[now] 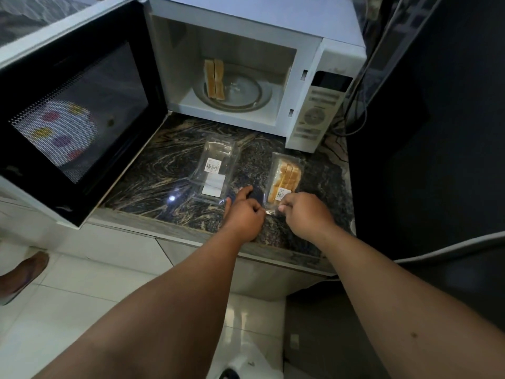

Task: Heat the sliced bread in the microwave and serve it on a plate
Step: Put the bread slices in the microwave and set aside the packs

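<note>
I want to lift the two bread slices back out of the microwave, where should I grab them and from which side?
Probably grip the two slices together by their flat outer faces, near the front end. Come in straight through the open front: they stand on edge, side by side, on the left of the glass turntable, close to the left cavity wall, with more free room on their right.

My left hand (244,214) and my right hand (306,214) cover the near edge of the bread packet (284,181), so my fingertips there are hidden and I cannot tell just how they grip it. The print on its label is too small to read, as is that on the empty clear packet (216,168). The spotted plate (58,132) shows only dimly through the mesh of the microwave door (82,105). A foot (23,274) is cut off by the left edge.
</note>
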